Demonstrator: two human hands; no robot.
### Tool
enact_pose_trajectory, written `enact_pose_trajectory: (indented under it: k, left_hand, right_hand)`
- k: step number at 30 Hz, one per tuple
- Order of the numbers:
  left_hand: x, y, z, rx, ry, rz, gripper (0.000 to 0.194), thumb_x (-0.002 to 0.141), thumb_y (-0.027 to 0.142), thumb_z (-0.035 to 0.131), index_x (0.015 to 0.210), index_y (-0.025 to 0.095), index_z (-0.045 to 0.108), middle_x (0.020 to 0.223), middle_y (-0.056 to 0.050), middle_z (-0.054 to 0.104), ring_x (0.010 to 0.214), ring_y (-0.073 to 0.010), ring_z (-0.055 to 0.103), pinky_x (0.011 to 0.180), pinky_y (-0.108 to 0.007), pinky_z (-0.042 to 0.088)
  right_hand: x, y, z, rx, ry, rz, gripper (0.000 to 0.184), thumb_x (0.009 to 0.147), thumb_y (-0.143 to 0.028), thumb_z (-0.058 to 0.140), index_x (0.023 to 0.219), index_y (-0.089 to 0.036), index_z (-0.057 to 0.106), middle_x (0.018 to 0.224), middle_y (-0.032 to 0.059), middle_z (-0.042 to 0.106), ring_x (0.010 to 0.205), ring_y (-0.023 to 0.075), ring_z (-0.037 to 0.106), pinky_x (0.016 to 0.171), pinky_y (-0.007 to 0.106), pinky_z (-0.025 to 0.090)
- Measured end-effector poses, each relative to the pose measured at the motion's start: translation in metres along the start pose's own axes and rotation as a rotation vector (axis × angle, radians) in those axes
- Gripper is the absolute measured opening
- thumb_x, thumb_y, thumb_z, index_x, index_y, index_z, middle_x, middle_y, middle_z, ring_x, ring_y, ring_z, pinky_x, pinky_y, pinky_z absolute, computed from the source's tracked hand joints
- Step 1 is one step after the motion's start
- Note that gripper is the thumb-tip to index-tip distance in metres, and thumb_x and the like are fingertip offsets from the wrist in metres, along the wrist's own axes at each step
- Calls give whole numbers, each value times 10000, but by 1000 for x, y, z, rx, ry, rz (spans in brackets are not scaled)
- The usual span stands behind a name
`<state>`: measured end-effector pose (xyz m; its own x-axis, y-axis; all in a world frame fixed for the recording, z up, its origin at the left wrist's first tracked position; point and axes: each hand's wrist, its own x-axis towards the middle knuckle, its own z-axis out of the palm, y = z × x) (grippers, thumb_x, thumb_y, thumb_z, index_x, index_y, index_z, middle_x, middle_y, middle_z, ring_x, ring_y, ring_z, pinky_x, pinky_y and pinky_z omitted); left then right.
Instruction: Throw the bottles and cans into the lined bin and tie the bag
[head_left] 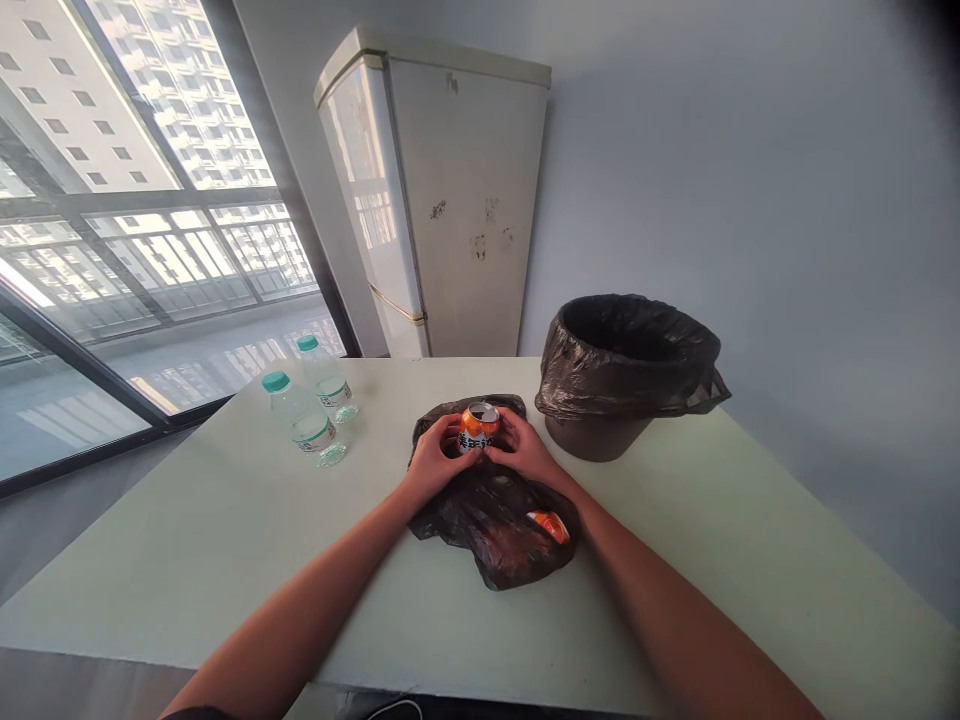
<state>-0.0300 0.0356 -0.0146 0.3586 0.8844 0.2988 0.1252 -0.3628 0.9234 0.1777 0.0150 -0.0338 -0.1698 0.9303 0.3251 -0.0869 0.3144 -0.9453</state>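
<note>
An orange drink can (478,425) stands upright with its top facing me, over a black plastic bag (495,520) spread on the table. My left hand (441,452) is wrapped round the can's left side, and my right hand (523,450) grips its right side. The two thumbs come close together at the can's front. Nearer to me, a second orange item (551,525), partly covered by the bag, shows at the bag's right part. Most of what lies inside the bag is hidden.
Two clear plastic bottles (300,420) with green caps stand on the pale table (360,580) at left. A bin (592,435) lined with a black bag stands at right. Behind the table are a white refrigerator (465,150) and a large window (150,250).
</note>
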Motion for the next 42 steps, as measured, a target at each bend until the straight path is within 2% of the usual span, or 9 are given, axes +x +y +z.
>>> enact_pose_trajectory:
  k: [6,12,18,26,35,42]
  left_hand:
    - [0,2,0,70,38,-10,538,732,298,864,1224,177,683,1207,-106,755,1087,-258,744,1031,-450,597]
    - [-1,8,-4,120,-5,27,522,778,308,831,1260,159,696,1184,-109,776,1061,-275,762,1008,-448,615]
    - [0,12,-13,15,-119,-47,557,826,341,808,1327,131,687,1221,-129,780,1136,-313,753,1047,-488,610]
    - [2,7,-13,-88,-101,-88,564,776,358,872,1277,142,729,1252,-117,773,1186,-329,735,1111,-517,577]
    - [3,5,-15,-174,-116,-141,637,715,413,928,1264,145,747,1250,-115,774,1205,-337,725,1132,-535,562]
    - [1,9,-12,-171,-85,-151,625,700,415,940,1233,144,758,1234,-117,779,1192,-346,731,1128,-559,562]
  right_hand:
    - [-2,4,6,-50,42,37,622,779,-302,822,1348,-233,580,1314,107,693,1239,265,680,1099,450,546]
    - [-3,3,3,-102,86,82,662,756,-353,851,1358,-223,608,1311,131,705,1233,298,684,1041,481,582]
    - [-1,6,-5,-73,28,87,727,753,-409,868,1405,-215,613,1373,154,686,1222,320,699,1027,506,597]
    - [-4,-2,-5,-100,30,70,762,768,-407,873,1463,-227,619,1389,123,700,1228,330,705,1072,536,579]
    - [-4,-2,-7,-90,52,116,749,724,-397,920,1408,-221,669,1340,118,732,1251,355,694,1068,564,578]
    - [-3,-3,-7,-51,20,88,706,746,-395,908,1390,-218,679,1343,110,732,1243,346,699,1082,556,572]
